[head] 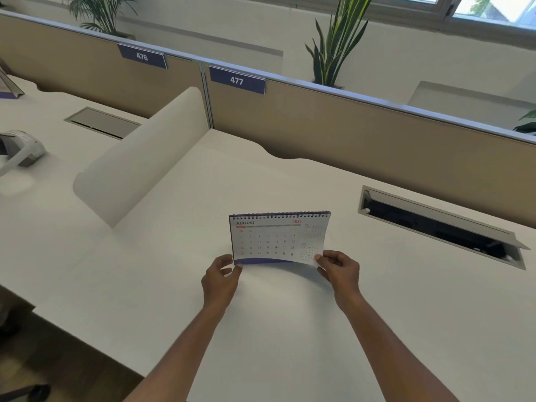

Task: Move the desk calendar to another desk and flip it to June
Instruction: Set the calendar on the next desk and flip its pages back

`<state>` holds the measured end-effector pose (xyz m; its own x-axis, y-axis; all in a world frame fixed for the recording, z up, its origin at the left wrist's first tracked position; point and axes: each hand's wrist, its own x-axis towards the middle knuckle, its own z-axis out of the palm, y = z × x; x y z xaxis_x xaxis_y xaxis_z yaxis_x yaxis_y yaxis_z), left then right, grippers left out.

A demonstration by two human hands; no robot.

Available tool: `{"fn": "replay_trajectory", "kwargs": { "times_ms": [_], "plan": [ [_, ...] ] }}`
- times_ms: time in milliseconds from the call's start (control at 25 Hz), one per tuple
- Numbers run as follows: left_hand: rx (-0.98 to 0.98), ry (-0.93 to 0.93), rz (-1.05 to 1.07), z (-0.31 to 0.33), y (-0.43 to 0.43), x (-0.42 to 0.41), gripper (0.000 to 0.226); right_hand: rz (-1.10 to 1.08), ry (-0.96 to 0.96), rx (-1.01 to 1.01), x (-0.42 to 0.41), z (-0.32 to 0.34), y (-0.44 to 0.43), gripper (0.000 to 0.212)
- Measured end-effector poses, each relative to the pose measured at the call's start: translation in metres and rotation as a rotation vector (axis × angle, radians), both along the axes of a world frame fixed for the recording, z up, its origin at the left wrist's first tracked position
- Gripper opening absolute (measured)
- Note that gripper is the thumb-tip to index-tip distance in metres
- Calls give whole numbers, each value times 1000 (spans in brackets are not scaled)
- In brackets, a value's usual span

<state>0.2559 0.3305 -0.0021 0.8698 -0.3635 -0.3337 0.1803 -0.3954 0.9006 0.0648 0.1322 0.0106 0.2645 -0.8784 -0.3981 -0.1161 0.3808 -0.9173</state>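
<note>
- White spiral-bound desk calendar (278, 237): stands on the white desk (290, 329) just in front of the person, coil edge uppermost, front sheet showing "AUGUST" and "2026" above a grid of dates; a purple band shows along its lower edge.
- Front sheet: its lower right corner is lifted and curled away from the base; the rest of the page lies flat against the stand.
- Right hand (338, 268): thumb and fingers pinch the lifted lower right corner of the sheet.
- Left hand (222, 275): fingers curled at the lower left corner of the calendar, fingertips touching its bottom edge and steadying it.
- Both forearms: bare, reaching in from the lower edge of the view.
- Grey recessed cable hatch (441, 226): set into the desk to the right of the calendar, well apart from it, its flap open on a dark cavity.
- White curved divider panel (142, 155): stands upright to the left, between this desk and the neighbouring one.
- Tan partition screen (362, 134): runs along the far edge of the desk and carries a blue number plate reading "477" (237, 80); a second blue plate reading "476" (142, 56) sits further left.
- Tall green potted plant (336, 42): rises behind the partition, below the window.
</note>
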Motion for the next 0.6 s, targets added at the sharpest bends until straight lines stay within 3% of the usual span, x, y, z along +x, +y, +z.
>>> {"fn": "replay_trajectory", "kwargs": {
  "times_ms": [200, 440, 600],
  "plan": [
    [-70, 82, 33, 0, 2, -1, 19, 27, -50, -2, -7, 8, -3, 19],
    [-63, 65, 71, 4, 3, -2, 21, 51, -33, -8, -11, 14, -3, 17],
    [-68, 49, 86, 2, 6, -2, 8, 49, -35, 23, -15, 17, -4, 12]
  ]
}}
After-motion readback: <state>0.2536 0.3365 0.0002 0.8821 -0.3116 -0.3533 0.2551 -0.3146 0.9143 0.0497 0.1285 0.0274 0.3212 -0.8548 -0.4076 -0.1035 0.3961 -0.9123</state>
